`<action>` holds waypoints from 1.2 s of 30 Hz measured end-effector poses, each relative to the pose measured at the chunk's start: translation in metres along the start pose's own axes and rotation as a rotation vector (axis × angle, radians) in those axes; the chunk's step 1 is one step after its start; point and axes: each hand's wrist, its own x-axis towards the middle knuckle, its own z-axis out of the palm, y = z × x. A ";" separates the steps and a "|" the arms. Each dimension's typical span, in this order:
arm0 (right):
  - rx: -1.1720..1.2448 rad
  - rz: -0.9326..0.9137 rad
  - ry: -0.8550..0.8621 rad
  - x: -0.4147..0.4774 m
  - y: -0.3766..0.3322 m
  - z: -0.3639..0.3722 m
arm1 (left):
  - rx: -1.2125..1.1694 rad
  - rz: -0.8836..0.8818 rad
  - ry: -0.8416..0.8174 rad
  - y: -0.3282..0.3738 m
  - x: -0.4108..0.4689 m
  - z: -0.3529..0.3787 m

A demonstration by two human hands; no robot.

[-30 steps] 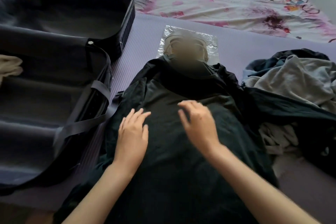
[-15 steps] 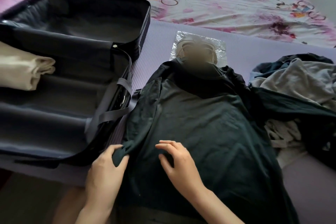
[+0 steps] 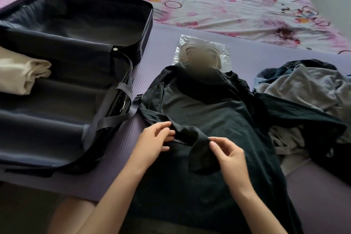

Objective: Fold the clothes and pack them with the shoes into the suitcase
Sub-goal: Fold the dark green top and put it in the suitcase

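Observation:
A dark green shirt (image 3: 214, 119) lies spread flat on the purple mat (image 3: 266, 57) in front of me. Its left sleeve (image 3: 190, 138) is pulled across onto the shirt's body. My left hand (image 3: 153, 142) pinches that sleeve near its upper edge, and my right hand (image 3: 229, 156) pinches its cuff end. The dark suitcase (image 3: 62, 100) lies open on the left, with a folded cream garment (image 3: 20, 72) inside. Beyond the shirt's collar, a clear plastic bag (image 3: 224, 53) holds shoes, partly blurred.
A heap of unfolded grey and dark clothes (image 3: 307, 91) sits on the right of the mat. The suitcase's grey straps (image 3: 114, 118) hang over its near rim by the shirt. A bed with a patterned pink sheet (image 3: 237, 5) runs behind.
Both hands slid down the shirt front toward me, then took hold of the left sleeve and drew it inward over the body. The view has shifted left, showing more of the suitcase.

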 end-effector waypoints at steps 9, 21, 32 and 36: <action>-0.706 -0.090 0.052 0.015 0.033 -0.017 | 0.800 0.517 0.266 -0.026 0.055 -0.023; -0.298 -0.099 0.143 0.065 0.013 -0.056 | 1.043 0.589 0.227 -0.004 0.110 -0.036; -1.052 -0.104 0.174 0.195 -0.023 -0.054 | 1.106 0.498 0.249 0.073 0.198 -0.024; -1.092 -0.358 0.170 0.196 -0.014 -0.029 | 0.881 0.387 0.258 0.054 0.198 -0.040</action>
